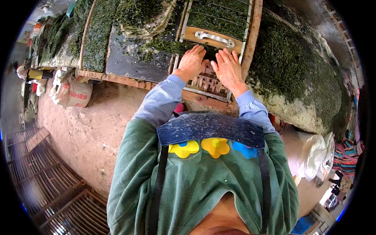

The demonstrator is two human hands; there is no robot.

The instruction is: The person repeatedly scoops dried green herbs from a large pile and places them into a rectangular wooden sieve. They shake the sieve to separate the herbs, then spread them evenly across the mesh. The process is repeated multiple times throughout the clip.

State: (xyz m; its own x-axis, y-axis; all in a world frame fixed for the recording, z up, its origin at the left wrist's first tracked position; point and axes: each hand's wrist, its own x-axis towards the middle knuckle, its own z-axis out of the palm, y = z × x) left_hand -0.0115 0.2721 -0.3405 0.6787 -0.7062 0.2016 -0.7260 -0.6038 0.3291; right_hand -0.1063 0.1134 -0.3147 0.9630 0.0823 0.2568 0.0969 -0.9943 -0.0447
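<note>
Keeping light, even pressure across the dark green strands [178,47] likely served you best — too hard a push could have bunched them against the wooden slat [191,33]. They lay at your fingertips, across the narrow frame [247,23], between the slat with its clear handle [214,38] and the pinkish grid [204,83]. Your left hand [192,62] and right hand [228,71] reached forward side by side, palms down, fingers extended — neither closed round anything visible. Both forearms angled inward.
</note>
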